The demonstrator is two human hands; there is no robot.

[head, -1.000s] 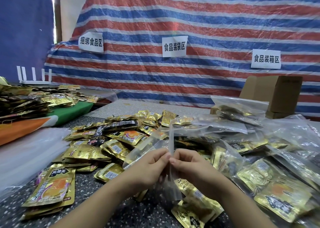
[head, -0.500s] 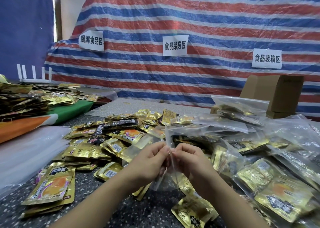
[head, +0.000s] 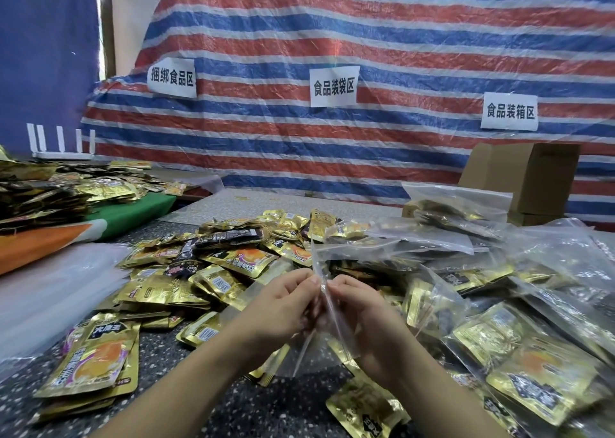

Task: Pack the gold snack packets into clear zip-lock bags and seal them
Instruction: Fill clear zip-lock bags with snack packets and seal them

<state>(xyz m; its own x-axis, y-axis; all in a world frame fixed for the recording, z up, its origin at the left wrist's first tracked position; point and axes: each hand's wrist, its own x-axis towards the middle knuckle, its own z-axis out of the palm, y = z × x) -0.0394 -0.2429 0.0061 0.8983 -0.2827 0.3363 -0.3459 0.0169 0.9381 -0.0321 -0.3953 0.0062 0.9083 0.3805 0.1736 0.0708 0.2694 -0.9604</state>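
Since 1 s ago both hands have moved up toward frame centre. The left hand (head: 283, 308) and right hand (head: 362, 308) were pressed together w/ fingertips touching; now they sit slightly apart, each pinching one side of the clear bag (head: 324, 304) at its top edge. The bag's top strip, which stood as a tall narrow band above the fingers, now leans left and looks wider. More of the bag hangs below the hands, lower centre.

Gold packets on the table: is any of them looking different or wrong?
Yes. Among the gold packets lie a few black packets, behind the left hand. Only their colour differs; no damage or spill is visible.
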